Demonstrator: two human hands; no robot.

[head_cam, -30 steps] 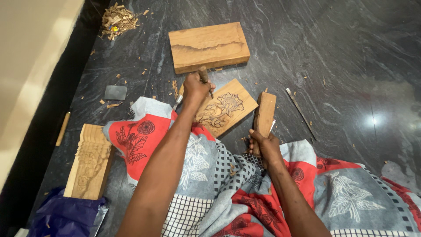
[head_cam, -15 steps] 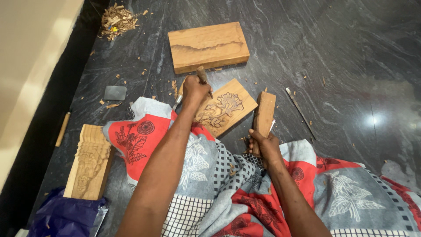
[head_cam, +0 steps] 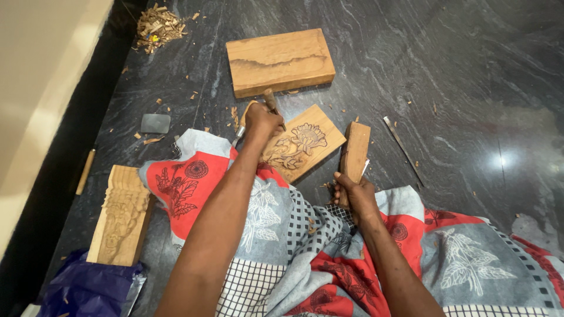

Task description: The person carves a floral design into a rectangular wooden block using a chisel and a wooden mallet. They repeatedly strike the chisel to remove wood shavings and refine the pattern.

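Far left: pale wall edge, then a thin wooden stick (head_cam: 86,171) on the dark stone floor (head_cam: 470,70). Bottom left, a blue plastic bag (head_cam: 88,290), partly cut off by the frame. Just above it a carved wood block (head_cam: 120,214), its relief hard to read from this angle. Small grey stone (head_cam: 155,123) w/ chips around it; pile of wood shavings (head_cam: 157,24) at top.

Centre: left hand (head_cam: 261,120) closed around a chisel (head_cam: 271,103). Only the wooden handle top shows above the fist; a bit of metal shows below the hand, tip not clear. Hand sits on the near-left corner of the flower-carved panel (head_cam: 305,144), which lies tilted on the floor, its near edge touching the patterned cloth (head_cam: 276,235). Beyond it a large plain wood slab (head_cam: 281,61).

Right of the panel: right hand (head_cam: 352,196) gripping a wooden mallet block (head_cam: 355,154), held upright, grip end hidden in the fist. Further right a thin metal tool (head_cam: 402,147) lies on the floor. Cloth runs off the frame bottom right.
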